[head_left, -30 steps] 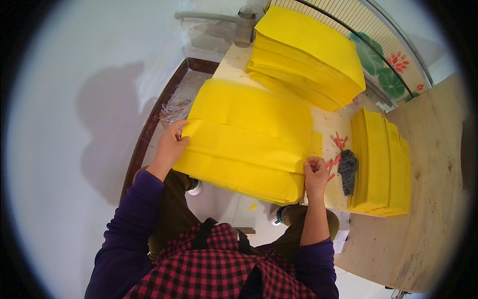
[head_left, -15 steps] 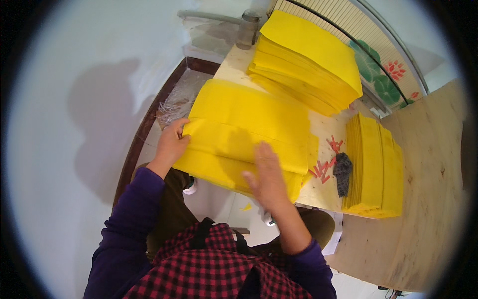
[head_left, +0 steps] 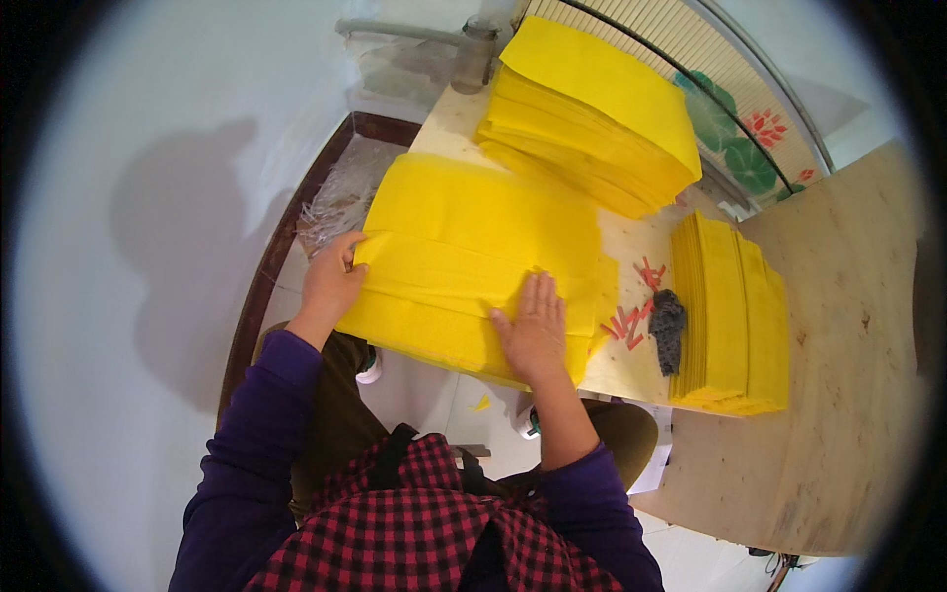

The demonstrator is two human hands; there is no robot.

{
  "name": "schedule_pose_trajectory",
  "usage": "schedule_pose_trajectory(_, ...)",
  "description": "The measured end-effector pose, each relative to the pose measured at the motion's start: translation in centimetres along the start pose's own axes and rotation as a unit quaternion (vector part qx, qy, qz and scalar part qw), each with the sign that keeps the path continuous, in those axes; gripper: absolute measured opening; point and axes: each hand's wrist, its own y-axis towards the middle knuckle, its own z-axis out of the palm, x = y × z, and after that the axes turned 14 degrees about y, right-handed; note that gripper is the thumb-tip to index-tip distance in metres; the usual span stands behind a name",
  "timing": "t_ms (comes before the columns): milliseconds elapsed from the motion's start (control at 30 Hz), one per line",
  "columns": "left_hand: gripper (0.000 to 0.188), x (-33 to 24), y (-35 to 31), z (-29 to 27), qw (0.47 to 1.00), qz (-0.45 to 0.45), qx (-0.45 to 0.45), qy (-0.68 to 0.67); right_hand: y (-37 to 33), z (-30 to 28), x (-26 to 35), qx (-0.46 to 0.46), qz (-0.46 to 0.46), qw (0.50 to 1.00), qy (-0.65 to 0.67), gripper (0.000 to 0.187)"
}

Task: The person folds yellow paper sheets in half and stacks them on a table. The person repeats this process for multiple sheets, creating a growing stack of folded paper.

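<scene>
A stack of yellow fabric sheets (head_left: 483, 202) lies in front of me at the near edge of the table, its top sheet creased across with a folded strip along the near side. My left hand (head_left: 333, 284) pinches the left edge of that top yellow fabric sheet at the fold, thumb and fingertips on the cloth. Flat on the near right part of the same sheet rests my right hand (head_left: 536, 331), fingers stretched out and pointing away from me, holding nothing.
Behind stands a taller stack of yellow sheets (head_left: 592, 99), with a clear jar (head_left: 474, 57) at its left. On the right are folded yellow pieces (head_left: 725, 316), a dark grey cloth (head_left: 668, 331) and several red strips (head_left: 631, 324). A wooden board (head_left: 838, 335) borders the table.
My right hand, blurred and slightly raised before, now presses flat on the sheet, and the near fold lies flatter. The left hand keeps its hold. The view has shifted slightly.
</scene>
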Motion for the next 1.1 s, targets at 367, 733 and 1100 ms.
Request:
schedule_pose_trajectory(367,0.048,-2.3,-1.7,-1.6,0.946,0.167,-0.246,0.125,-0.5,-1.2,-2.4,-0.023,0.067,0.997,-0.021,0.086)
schedule_pose_trajectory(733,0.062,-15.3,-6.6,9.0,0.939,0.304,0.029,0.157,-0.7,-0.5,-3.2,-0.049,0.03,0.997,-0.061,0.082)
schedule_pose_trajectory(1100,0.069,-4.6,-2.6,3.3,0.961,0.068,-0.002,0.269,-0.6,-0.4,-3.2,-0.063,0.039,0.996,-0.039,0.086)
